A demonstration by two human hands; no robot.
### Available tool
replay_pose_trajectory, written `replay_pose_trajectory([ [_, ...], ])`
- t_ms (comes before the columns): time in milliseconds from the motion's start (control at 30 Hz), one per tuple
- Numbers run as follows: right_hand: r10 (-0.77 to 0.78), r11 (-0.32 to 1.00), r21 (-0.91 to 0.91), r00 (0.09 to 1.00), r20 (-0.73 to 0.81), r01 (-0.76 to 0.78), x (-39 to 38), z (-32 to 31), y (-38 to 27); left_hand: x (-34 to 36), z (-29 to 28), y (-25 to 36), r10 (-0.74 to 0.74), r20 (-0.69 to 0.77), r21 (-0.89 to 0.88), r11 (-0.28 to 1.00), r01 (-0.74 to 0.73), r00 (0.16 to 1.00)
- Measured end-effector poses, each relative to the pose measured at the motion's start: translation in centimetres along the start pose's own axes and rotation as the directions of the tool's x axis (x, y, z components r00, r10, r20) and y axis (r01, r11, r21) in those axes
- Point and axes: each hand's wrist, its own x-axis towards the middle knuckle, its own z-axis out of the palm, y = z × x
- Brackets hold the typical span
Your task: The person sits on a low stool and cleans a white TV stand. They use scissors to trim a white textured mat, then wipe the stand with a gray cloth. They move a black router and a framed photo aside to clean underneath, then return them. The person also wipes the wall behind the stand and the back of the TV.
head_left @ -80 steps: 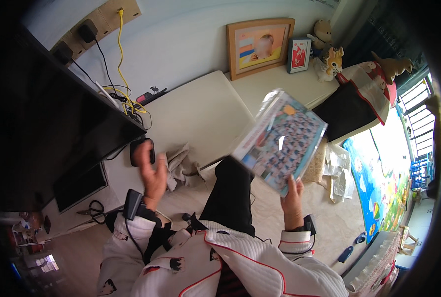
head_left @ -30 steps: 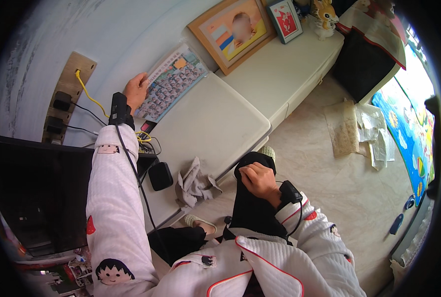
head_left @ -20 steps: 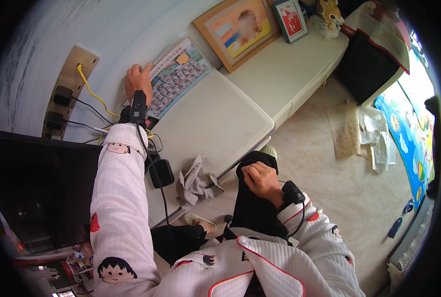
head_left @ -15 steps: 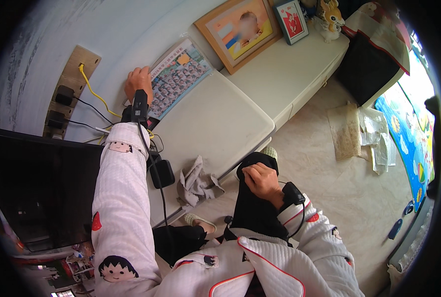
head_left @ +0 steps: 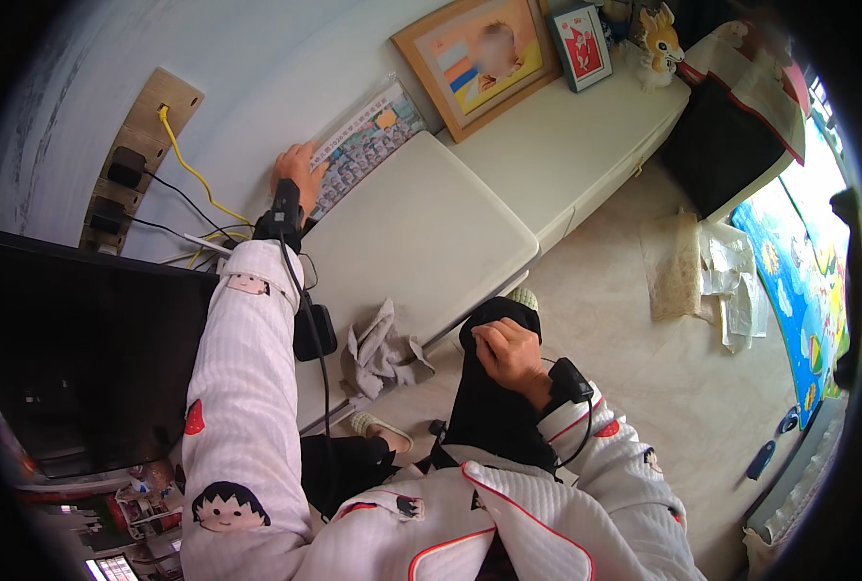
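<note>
My left hand (head_left: 298,177) reaches out to the wall side of the white cabinet top (head_left: 421,223). Its fingers close on the left end of a group photo (head_left: 368,136), a wide print with rows of small figures. The photo stands at a slant along the wall, and its lower part is hidden behind the cabinet top's edge. Curled into a loose fist, my right hand (head_left: 508,353) rests on my black-trousered knee and holds nothing visible. A crumpled grey cloth (head_left: 384,349) lies on the cabinet's near edge, beside a black adapter box (head_left: 315,332).
A dark screen (head_left: 82,358) stands at the left, below a wall socket strip (head_left: 145,155) with plugs and a yellow cable (head_left: 191,169). Farther along are a wooden picture frame (head_left: 453,126), a small dark frame (head_left: 586,73) and a deer figurine (head_left: 657,48). Clear plastic sheets (head_left: 726,276) lie on the floor.
My left hand has shifted slightly right with the photo's left end. The photo shows a narrower face, more of it behind the cabinet top. My right hand stays on the knee.
</note>
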Motion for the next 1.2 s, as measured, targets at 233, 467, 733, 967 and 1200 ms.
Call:
replay_pose_trajectory([
  [233,-0.018,1.000,-0.007,1.000,0.003,0.018,0.2,0.0,0.1,0.5,0.0,1.2,-0.015,-0.004,0.193,0.981,0.016,1.000],
  [467,-0.015,1.000,0.000,1.000,0.004,0.015,0.2,-0.1,0.2,1.4,0.8,0.3,0.001,0.014,0.204,0.979,-0.004,1.000],
  [733,-0.017,1.000,0.002,1.000,0.002,0.017,0.3,-0.1,0.2,2.1,-1.2,0.0,-0.043,0.079,0.231,0.973,0.024,0.996],
  [967,-0.015,1.000,0.003,1.000,-0.008,0.015,0.0,0.0,0.4,3.9,-5.1,-1.0,0.048,-0.150,0.160,0.987,-0.023,0.988],
  [1200,-0.018,1.000,0.009,1.000,-0.012,0.018,0.0,0.1,0.3,3.8,-7.1,-1.1,0.095,-0.238,0.047,0.995,-0.086,0.967],
])
